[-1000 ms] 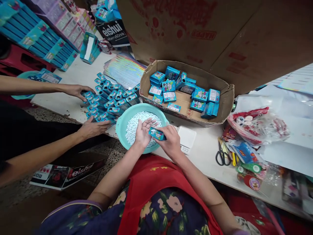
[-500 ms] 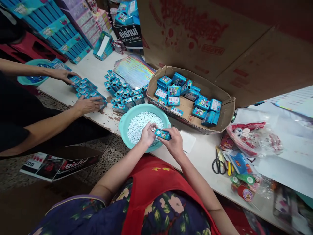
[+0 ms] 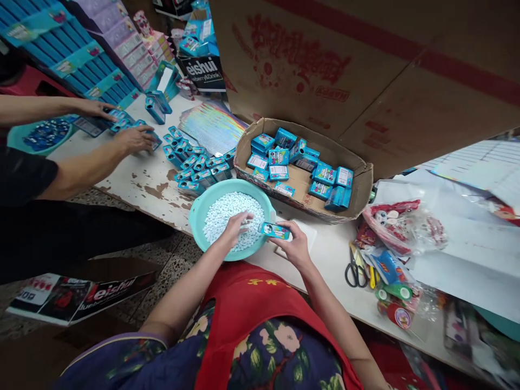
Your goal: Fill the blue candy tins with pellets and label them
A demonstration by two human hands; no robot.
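Observation:
My right hand point(image 3: 296, 242) grips a small blue candy box point(image 3: 275, 231), held on its side with its near end by the bowl rim. Beside that end, over the bowl, is my left hand point(image 3: 234, 228). Its fingers are bent and apart, slightly blurred; I cannot make out any candy in them. Small white candies point(image 3: 221, 213) lie in the turquoise bowl point(image 3: 197, 223) below. Left of it, several blue boxes point(image 3: 202, 162) with round holes on top stand close together. More blue boxes point(image 3: 325, 173) lie in an open cardboard tray point(image 3: 359, 203).
At the left, a co-worker's hands point(image 3: 136, 139) handle blue boxes near another bowl point(image 3: 18, 135) of blue-wrapped pieces. Shiny sheets point(image 3: 209, 127) lie behind the standing boxes. A big carton point(image 3: 345, 70) rises at the back. Scissors point(image 3: 355, 271) and plastic bags point(image 3: 406, 227) are at the right.
My left hand has drawn back slightly from the box, leaving a gap. The co-worker has set two blue boxes farther back on the table. The whole view has shifted.

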